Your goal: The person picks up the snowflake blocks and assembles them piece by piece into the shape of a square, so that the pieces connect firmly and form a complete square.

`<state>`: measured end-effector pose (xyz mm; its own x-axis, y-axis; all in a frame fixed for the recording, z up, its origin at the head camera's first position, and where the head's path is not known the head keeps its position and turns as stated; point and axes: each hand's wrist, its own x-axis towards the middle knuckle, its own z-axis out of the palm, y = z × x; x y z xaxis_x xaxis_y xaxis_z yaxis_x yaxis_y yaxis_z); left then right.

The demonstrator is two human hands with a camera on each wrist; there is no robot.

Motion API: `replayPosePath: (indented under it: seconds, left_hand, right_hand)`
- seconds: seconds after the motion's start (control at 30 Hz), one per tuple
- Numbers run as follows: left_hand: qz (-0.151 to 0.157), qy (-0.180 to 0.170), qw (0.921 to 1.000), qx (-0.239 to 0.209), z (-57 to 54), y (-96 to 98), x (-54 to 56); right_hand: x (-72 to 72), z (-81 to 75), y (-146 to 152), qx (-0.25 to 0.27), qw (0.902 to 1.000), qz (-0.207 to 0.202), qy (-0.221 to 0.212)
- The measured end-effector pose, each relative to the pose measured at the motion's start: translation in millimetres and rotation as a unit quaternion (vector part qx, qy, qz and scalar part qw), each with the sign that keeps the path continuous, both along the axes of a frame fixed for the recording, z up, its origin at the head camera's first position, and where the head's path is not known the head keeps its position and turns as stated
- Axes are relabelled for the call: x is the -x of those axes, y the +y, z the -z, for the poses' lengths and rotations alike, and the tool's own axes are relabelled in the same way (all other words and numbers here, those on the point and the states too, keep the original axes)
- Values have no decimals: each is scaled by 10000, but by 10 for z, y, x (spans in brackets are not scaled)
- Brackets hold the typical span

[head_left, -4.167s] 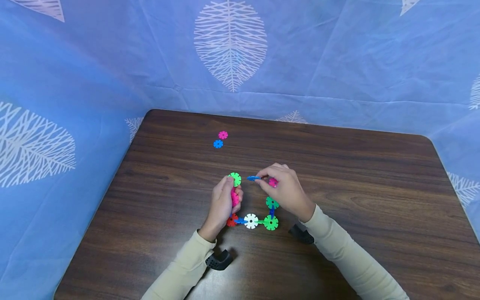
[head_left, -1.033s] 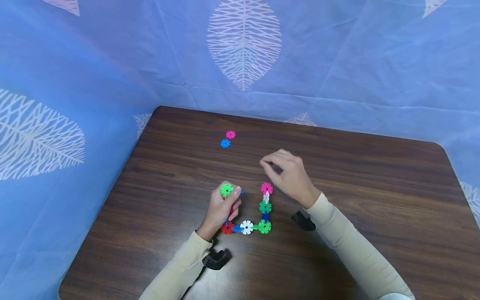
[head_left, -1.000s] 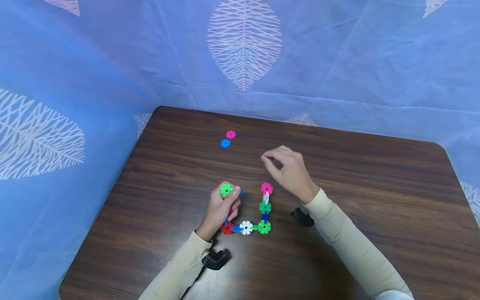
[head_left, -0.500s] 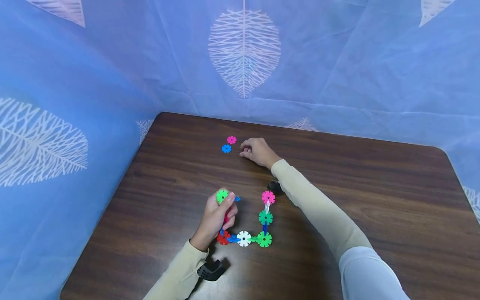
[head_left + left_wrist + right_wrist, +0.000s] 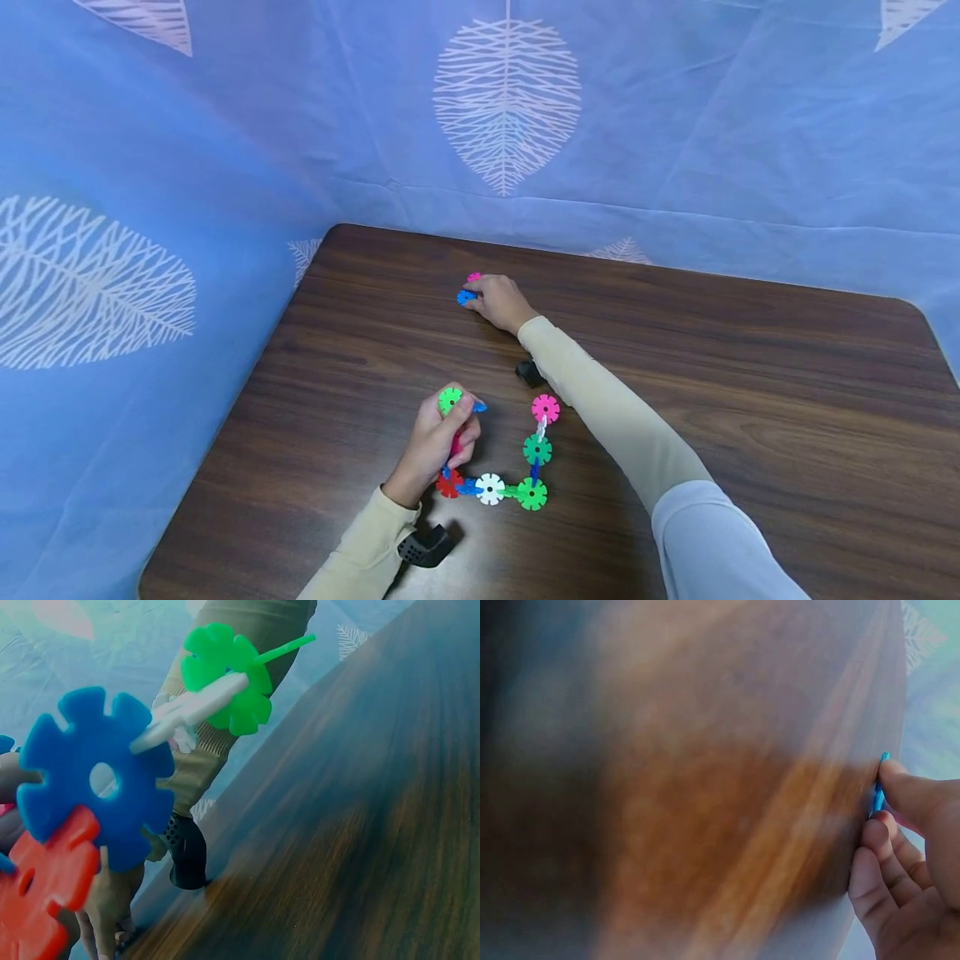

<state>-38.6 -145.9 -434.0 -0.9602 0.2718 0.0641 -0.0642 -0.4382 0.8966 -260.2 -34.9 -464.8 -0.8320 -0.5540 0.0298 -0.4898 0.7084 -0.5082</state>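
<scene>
My left hand (image 5: 435, 433) grips one end of a U-shaped chain of interlocking snowflake discs. A green disc (image 5: 450, 400) shows above its thumb, and a blue disc (image 5: 480, 407) sticks out edge-on beside it. Below run a red disc (image 5: 449, 483), a white disc (image 5: 490, 489) and a green corner disc (image 5: 532, 493); the far arm ends in a pink disc (image 5: 545, 408). Toward the back, my right hand (image 5: 501, 300) pinches a loose blue disc (image 5: 464, 297) between thumb and fingers; the right wrist view shows this blue disc (image 5: 879, 791) edge-on.
Just behind the right fingers lies a loose pink disc (image 5: 474, 277), partly hidden. The brown wooden table (image 5: 712, 375) meets a blue leaf-print cloth (image 5: 637, 125) at its back edge. Black wrist cameras (image 5: 426, 547) hang below both forearms.
My right hand has let go of the blue disc beside the left hand, then moved back and left to the loose blue disc. The left hand still holds the chain, its grip shifted.
</scene>
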Motion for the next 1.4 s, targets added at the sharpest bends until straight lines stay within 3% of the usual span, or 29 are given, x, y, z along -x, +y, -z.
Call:
replayPosePath:
  seconds: [0.27, 0.5, 0.67, 0.87, 1.13, 1.27, 1.4]
  left_hand:
    - [-33, -85, 9999, 61, -24, 10, 6]
    - [-234, -249, 9991, 266, -42, 39, 47]
    - [-343, -399, 9982, 303, -12, 69, 83]
    - [-364, -520, 9976, 262, -6, 107, 123]
    - [-303, -534, 9980, 179, -70, 187, 151]
    - [-199, -542, 9982, 137, -94, 225, 146]
    - [-194, -489, 9985, 149, -93, 261, 149]
  right_hand:
    - [-18, -24, 15, 64, 9996, 81, -280]
    - [-72, -35, 193, 949, 9912, 169, -911]
    - [-218, -107, 479, 1270, 9843, 244, -1200]
    - [-559, -365, 828, 1702, 9761, 424, -1283]
    - [-1168, -725, 1225, 3170, 9279, 851, -1771]
    - [-1471, -837, 1355, 3415, 9138, 1194, -1845]
    - [-1679, -853, 1349, 3784, 8997, 1207, -1812]
